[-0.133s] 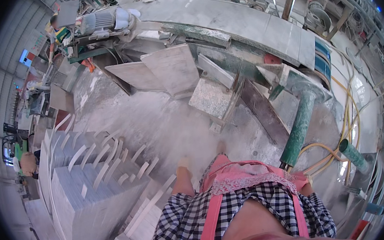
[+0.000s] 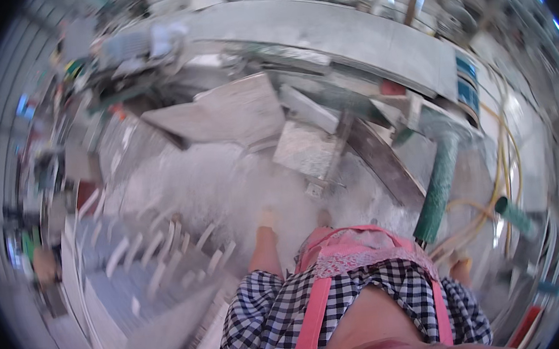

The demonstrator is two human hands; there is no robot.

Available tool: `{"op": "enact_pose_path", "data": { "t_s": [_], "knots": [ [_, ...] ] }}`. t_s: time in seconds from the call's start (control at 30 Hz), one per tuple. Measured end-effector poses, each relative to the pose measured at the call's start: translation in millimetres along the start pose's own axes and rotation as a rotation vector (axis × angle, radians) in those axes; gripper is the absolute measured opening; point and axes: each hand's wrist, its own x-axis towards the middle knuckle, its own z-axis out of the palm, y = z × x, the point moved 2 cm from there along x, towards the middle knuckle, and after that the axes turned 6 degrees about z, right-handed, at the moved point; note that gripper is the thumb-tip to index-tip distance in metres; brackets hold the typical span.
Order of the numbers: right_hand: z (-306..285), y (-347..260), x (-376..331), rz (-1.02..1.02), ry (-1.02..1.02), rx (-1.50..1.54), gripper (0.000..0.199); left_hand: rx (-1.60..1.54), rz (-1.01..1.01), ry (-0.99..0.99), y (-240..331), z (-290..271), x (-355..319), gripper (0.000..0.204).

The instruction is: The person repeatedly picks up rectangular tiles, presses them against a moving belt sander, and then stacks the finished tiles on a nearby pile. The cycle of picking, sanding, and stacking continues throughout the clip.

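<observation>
My left hand [image 2: 266,218] hangs in front of me at the end of a bare forearm, yellowish and smeared by motion. It is nearest the dusty floor and the stack of grey slabs [image 2: 114,295] on my left; I see nothing in it, but its fingers do not show clearly. Out to my right, below a green pipe [image 2: 439,190], my right hand [image 2: 460,269] is a small yellowish blur beside my checked sleeve. Its fingers cannot be made out. A pink apron [image 2: 359,247] covers my front.
White curved strips [image 2: 117,256] stick up from the slab stack. Ahead, broken grey panels [image 2: 247,107] and a dark plank [image 2: 384,155] lean below a long pale machine bed [image 2: 319,25]. Yellow hoses [image 2: 503,135] run along the right. Dust hazes the floor.
The whole view has shifted slightly and blurred. My right hand shows farther out from the apron, and my left hand is a little higher in the picture.
</observation>
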Motion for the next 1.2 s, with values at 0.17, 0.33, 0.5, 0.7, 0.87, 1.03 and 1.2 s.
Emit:
{"op": "enact_pose_path", "data": {
  "t_s": [0.17,0.33,0.5,0.7,0.87,1.03,1.2],
  "knots": [
    [117,-92,-14,-0.107,0.650,-0.420,0.032,-0.254,0.428,-0.243,99,-34,63,0.043],
    [249,-201,55,-0.351,0.564,-0.448,0.037,-0.111,0.288,-0.233,145,-1,118,0.041],
    [338,-263,150,-0.394,0.370,-0.197,0.038,0.459,0.981,-0.167,130,-22,129,0.028],
    [403,-356,300,-0.752,0.591,-0.787,0.049,0.530,0.201,-0.290,120,-3,156,0.040],
    [456,-400,347,-0.803,0.589,-1.261,0.036,-0.197,0.036,-0.438,138,10,155,0.035],
    [469,-419,372,-0.619,0.561,-1.236,0.036,-0.156,0.146,-0.341,239,26,112,0.034],
    [458,-419,376,-0.334,0.467,-1.029,0.056,-0.165,0.308,-0.050,287,28,91,0.033]
  ]
}}
